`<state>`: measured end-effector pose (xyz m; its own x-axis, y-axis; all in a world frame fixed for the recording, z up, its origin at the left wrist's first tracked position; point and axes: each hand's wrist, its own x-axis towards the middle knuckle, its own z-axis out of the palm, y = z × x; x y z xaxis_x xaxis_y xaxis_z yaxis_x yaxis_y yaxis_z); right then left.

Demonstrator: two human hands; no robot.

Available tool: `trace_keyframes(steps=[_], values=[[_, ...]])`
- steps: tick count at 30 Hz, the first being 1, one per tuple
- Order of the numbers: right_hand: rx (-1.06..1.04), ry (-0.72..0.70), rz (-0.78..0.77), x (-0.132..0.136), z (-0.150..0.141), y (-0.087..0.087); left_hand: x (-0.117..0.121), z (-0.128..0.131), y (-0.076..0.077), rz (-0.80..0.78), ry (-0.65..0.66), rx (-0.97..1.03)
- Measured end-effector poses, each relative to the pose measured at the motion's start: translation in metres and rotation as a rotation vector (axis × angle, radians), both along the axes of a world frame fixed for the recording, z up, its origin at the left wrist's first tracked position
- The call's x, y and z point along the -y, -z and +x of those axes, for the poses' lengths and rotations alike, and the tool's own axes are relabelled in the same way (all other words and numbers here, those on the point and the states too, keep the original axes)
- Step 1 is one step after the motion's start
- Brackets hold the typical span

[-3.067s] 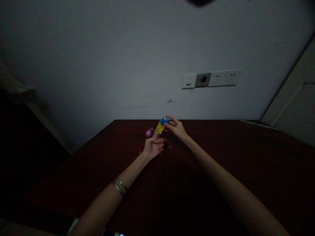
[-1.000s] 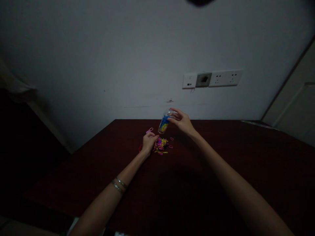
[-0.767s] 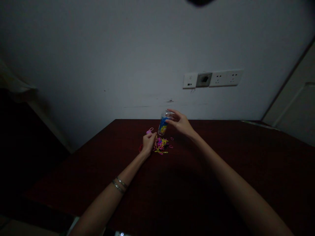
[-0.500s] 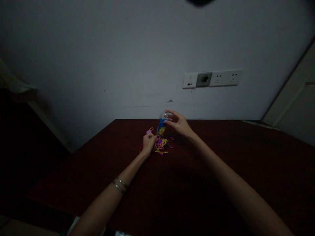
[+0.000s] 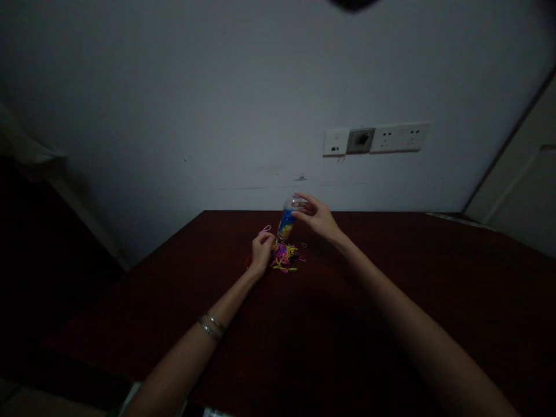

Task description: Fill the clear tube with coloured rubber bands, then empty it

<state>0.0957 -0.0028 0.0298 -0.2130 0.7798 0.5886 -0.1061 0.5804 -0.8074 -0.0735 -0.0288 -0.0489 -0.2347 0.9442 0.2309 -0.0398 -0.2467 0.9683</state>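
My right hand point(image 5: 316, 219) grips the upper part of a clear plastic jar point(image 5: 286, 219), tilted with its lower end just above the table. Blue and yellow pieces, which look like small elastic hair ties, fill much of the jar. Below it lies a loose pile of pink, yellow and dark hair ties point(image 5: 284, 253). My left hand point(image 5: 261, 250) rests at the left edge of this pile, its fingers curled in; what they pinch, if anything, is hidden. Behind the left fingers shows a pink loop point(image 5: 266, 229). Something red point(image 5: 248, 262) peeks out left of that hand.
The dark red-brown table point(image 5: 330, 324) reaches back to a pale wall. A row of sockets and switch plates point(image 5: 373, 139) is fixed on the wall at right. A thin pale strip point(image 5: 460, 221) lies along the table's back right edge.
The jar and my right hand have shifted slightly right. My left hand has moved a little, and less of the pink object behind it shows now.
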Motion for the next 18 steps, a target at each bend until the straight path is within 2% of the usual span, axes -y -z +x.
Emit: trace_keyframes(steps=[4, 9, 13, 15, 18], values=[[-0.023, 0.007, -0.019, -0.005, 0.001, 0.004, 0.006, 0.006, -0.002, -0.133, 0.210, 0.132], [-0.028, 0.017, -0.066, -0.008, 0.001, 0.008, 0.014, 0.008, -0.009, -0.271, 0.441, 0.466], [-0.042, 0.005, -0.078, -0.008, 0.001, 0.010, 0.018, 0.006, -0.012, -0.279, 0.661, 0.650], [-0.042, -0.006, -0.083, -0.007, 0.001, 0.011, 0.020, 0.006, -0.012, -0.279, 0.732, 0.682], [-0.036, -0.028, -0.103, -0.006, -0.001, 0.013, 0.021, 0.007, -0.012, -0.321, 0.751, 0.701]])
